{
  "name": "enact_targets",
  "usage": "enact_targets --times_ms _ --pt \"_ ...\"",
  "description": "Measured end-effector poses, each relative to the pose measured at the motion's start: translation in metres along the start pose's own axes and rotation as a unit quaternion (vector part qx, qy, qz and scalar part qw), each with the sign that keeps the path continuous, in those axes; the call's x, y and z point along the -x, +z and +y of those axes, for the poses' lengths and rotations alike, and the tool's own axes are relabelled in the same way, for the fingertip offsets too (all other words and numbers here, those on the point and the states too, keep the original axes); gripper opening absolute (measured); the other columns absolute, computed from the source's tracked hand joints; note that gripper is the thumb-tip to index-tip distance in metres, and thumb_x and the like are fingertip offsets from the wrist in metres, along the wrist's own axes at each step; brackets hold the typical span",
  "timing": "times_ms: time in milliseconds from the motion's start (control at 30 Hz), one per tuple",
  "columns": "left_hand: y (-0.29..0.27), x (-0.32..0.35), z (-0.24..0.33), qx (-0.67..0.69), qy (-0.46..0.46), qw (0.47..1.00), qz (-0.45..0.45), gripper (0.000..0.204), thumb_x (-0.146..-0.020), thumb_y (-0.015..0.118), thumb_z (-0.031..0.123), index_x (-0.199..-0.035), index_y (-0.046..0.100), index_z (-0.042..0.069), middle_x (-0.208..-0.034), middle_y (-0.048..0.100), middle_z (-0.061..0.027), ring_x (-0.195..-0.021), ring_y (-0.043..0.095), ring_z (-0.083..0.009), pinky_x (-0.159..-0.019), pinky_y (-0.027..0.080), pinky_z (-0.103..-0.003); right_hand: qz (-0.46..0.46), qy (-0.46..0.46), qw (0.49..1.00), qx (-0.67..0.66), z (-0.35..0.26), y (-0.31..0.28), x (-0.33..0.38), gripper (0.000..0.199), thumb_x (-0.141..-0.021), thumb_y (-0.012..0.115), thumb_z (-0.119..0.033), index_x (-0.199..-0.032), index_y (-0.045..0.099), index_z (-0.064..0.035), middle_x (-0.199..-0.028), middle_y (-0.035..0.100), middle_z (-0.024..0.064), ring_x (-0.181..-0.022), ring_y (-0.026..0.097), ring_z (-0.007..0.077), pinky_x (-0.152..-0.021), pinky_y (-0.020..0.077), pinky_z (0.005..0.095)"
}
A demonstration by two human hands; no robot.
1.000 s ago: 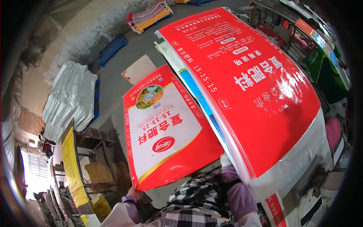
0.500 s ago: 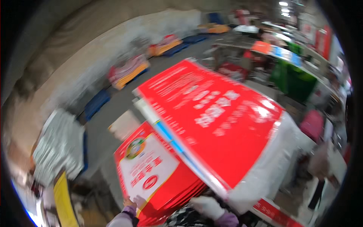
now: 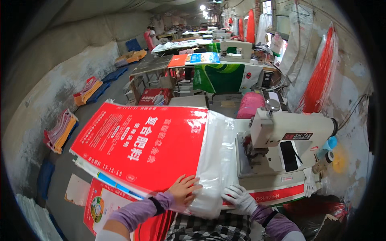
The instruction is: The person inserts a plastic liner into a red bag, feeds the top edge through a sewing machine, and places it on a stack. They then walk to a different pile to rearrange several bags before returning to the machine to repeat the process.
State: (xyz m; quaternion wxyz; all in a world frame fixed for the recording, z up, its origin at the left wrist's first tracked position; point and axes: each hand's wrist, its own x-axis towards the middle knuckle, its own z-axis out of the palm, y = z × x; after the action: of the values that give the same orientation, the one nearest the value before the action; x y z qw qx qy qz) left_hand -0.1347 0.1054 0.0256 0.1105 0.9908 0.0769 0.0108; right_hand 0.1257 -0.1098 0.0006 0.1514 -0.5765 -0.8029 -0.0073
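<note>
A pile of red printed plastic sacks lies on the table in front of me, with clear plastic liner sticking out at its right end. My left hand, bare, rests with fingers apart on the near right corner of the top sack. My right hand, in a white glove, lies at the liner's near edge with its fingers stretched leftward. Just beyond that hand stands a white industrial sewing machine. More red and white sacks hang over the near left side, partly hidden by my left forearm.
A dark phone lies on the machine bed. A pink thread cone stands behind the machine. Red strands hang on the right wall. Farther back are a table with a green sack and a red box. Folded bundles lie along the left wall.
My view has swung right, bringing the sewing machine into sight. My left hand has left the lower sacks for the top pile; my right hand has moved to the liner's edge.
</note>
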Motion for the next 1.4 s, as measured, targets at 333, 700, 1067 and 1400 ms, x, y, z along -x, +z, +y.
enact_targets --times_ms 333,700,1067,1400 --pt "0.002 -0.007 -0.001 0.049 0.006 0.997 0.058 0.054 -0.087 0.056 0.036 -0.138 0.045 0.022 -0.147 0.039 -0.0082 -0.137 0.034 -0.0258 -0.112 0.021 -0.050 0.091 0.013 0.994 -0.060 0.007 0.001 0.000 0.055 -0.072 0.072 -0.042 -0.113 0.061 -0.0077 -0.120 0.057 0.0144 -0.115 0.051 0.0358 -0.100 0.0391 0.0498" --pt "0.024 -0.010 -0.008 -0.015 -0.044 0.996 -0.078 0.049 -0.088 0.054 0.038 -0.135 0.047 0.024 -0.147 0.038 -0.0059 -0.139 0.031 -0.0223 -0.115 0.017 -0.047 0.099 0.041 0.986 -0.130 0.008 0.011 -0.003 0.046 -0.071 0.072 -0.034 -0.107 0.063 -0.0067 -0.118 0.058 0.0128 -0.114 0.053 0.0327 -0.098 0.0399 0.0487" --pt "0.012 -0.011 0.008 -0.008 -0.105 0.992 -0.067 0.059 -0.085 0.055 0.032 -0.141 0.039 0.021 -0.152 0.029 -0.0057 -0.142 0.025 -0.0213 -0.114 0.021 -0.051 -0.089 -0.048 0.985 -0.137 0.027 -0.004 -0.005 0.069 -0.067 0.075 -0.036 -0.129 0.053 -0.0132 -0.134 0.047 0.0110 -0.127 0.042 0.0305 -0.107 0.0288 0.0502" --pt "-0.002 -0.014 0.019 -0.004 -0.092 0.993 -0.073 0.055 -0.088 0.054 0.026 -0.140 0.040 0.018 -0.153 0.029 -0.0054 -0.142 0.025 -0.0215 -0.115 0.020 -0.049 -0.074 -0.055 0.983 -0.157 0.027 -0.002 0.003 0.066 -0.069 0.075 -0.037 -0.127 0.054 -0.0127 -0.135 0.047 0.0107 -0.126 0.043 0.0296 -0.108 0.0290 0.0488"
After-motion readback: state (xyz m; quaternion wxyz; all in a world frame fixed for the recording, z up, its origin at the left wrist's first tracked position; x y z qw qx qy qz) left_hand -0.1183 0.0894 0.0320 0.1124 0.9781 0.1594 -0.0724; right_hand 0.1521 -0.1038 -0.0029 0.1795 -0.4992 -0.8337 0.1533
